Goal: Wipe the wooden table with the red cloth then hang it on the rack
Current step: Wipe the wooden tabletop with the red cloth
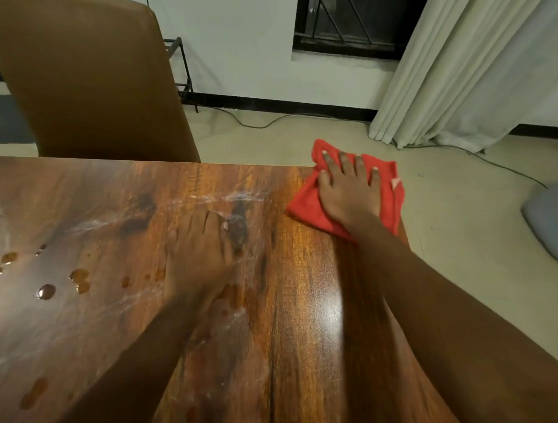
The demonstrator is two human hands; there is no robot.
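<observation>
Right hand (pixel 348 190) pressed flat, fingers spread, on the red cloth (pixel 307 206) at the wooden table (pixel 294 309) corner.
Left hand (pixel 198 256) lies open on wet wood — droplets (pixel 45 291) remain unwiped, and hanging is not yet done.

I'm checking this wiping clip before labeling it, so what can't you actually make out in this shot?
- Left hand: head view, motion-blurred; contact with the wooden table unclear.
- Red cloth: middle hidden beneath the right hand.
- Black rack: mostly behind the brown chair.
- Table's left and near sides: cut off by the frame.
</observation>
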